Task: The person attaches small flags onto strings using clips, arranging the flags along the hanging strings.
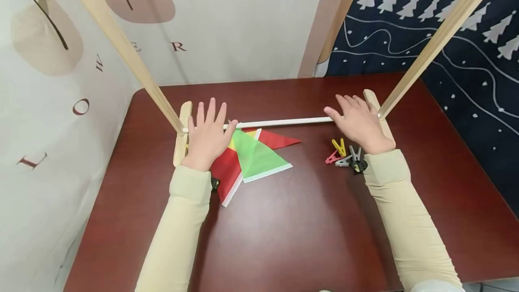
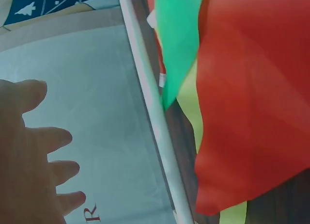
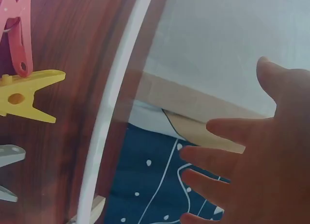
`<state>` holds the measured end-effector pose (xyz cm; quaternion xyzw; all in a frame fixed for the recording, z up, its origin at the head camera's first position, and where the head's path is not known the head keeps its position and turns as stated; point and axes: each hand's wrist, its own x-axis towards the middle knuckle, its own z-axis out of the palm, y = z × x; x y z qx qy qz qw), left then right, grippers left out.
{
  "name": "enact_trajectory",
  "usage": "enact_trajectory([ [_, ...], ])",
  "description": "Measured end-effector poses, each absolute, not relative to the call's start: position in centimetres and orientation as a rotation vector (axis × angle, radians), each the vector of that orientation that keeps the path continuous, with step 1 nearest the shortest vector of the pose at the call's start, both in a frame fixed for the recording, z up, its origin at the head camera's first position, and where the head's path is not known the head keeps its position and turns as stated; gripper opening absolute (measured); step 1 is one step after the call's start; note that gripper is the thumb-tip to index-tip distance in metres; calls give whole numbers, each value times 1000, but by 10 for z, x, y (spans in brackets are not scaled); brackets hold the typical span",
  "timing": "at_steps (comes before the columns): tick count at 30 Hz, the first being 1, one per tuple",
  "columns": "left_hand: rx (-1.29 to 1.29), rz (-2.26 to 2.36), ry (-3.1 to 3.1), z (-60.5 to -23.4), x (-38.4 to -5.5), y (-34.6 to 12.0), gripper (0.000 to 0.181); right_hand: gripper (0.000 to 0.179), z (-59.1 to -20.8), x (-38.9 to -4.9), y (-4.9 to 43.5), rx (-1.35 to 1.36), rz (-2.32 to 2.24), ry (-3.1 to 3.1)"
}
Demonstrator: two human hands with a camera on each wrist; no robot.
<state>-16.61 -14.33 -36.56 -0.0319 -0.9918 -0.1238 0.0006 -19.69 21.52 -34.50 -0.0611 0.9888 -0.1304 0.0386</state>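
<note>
A white rod (image 1: 288,122) runs between the feet of two wooden posts. My left hand (image 1: 208,134), fingers spread straight, is over the rod's left end and holds nothing. My right hand (image 1: 358,120) is over the other end, its fingers also extended and empty. Beside the left hand lie overlapping triangular pennants: a green pennant (image 1: 262,154) on top, a red pennant (image 2: 247,98) under it, and bits of yellow between. The left hand and forearm hide part of the pile. Near the right wrist sit several spring clips, among them a yellow clip (image 3: 24,95) and a pink clip (image 3: 19,35).
The left wooden post (image 1: 125,53) and right wooden post (image 1: 442,42) rise from flat wooden feet on the dark red table (image 1: 284,238). Behind stands a pale printed cloth (image 1: 243,26); a navy cloth with white trees (image 1: 389,39) hangs at the right.
</note>
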Motion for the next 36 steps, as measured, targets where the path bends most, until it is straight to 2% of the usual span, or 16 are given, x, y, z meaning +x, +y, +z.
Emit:
enact_trajectory([
  [5, -140, -486, -3078, -360, -158, -142, 63, 73, -342, -192, 223, -216, -539, 3029],
  [9, -163, -784, -3084, -355, -156, -137, 63, 68, -337, -190, 232, -223, -755, 2941],
  [16, -140, -1114, -3062, -359, -144, -133, 60, 70, -352, -185, 232, -142, -1051, 2772],
  [31, -54, -1059, -3306, -365, -136, -170, 49, 59, -380, -173, 247, 18, -1274, 2700],
  [36, -72, -1005, -3328, -365, -135, -171, 49, 60, -381, -176, 250, 16, -1199, 2732],
])
